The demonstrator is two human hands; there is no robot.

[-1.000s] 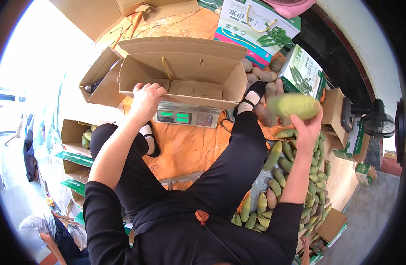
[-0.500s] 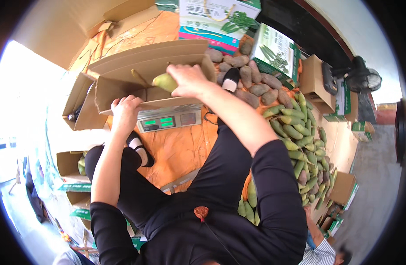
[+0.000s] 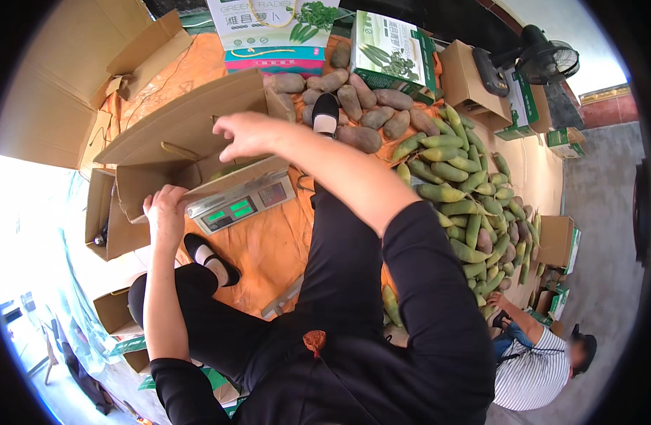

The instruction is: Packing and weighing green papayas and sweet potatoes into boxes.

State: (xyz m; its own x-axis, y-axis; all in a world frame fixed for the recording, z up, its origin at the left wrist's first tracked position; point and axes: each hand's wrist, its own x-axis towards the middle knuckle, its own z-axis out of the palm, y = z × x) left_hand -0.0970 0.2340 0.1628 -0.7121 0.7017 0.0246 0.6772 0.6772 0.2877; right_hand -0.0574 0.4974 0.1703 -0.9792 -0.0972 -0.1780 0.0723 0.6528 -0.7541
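Observation:
A long open cardboard box [image 3: 145, 180] stands on a digital scale [image 3: 272, 195] with lit green displays. My left hand [image 3: 166, 209] is closed over the box's near rim, fingers on the inside. My right hand [image 3: 247, 134] is above the box's right part, thumb and fingers apart, with nothing in them. Below it a green radish [image 3: 233, 169] lies in the box, mostly hidden by the near wall. A rope handle [image 3: 179, 150] shows on the far inner wall.
To the right lies a large heap of green radishes [image 3: 453, 172]; reddish-brown roots [image 3: 377, 117] lie beyond my foot. Printed cartons [image 3: 389, 53] stand at the back, near a black fan [image 3: 548, 60]. A person in a striped shirt [image 3: 534, 379] is at the lower right.
My right hand has let go of the green radish, which now lies lower in the box. The box and scale appear farther left and tilted as the view has shifted.

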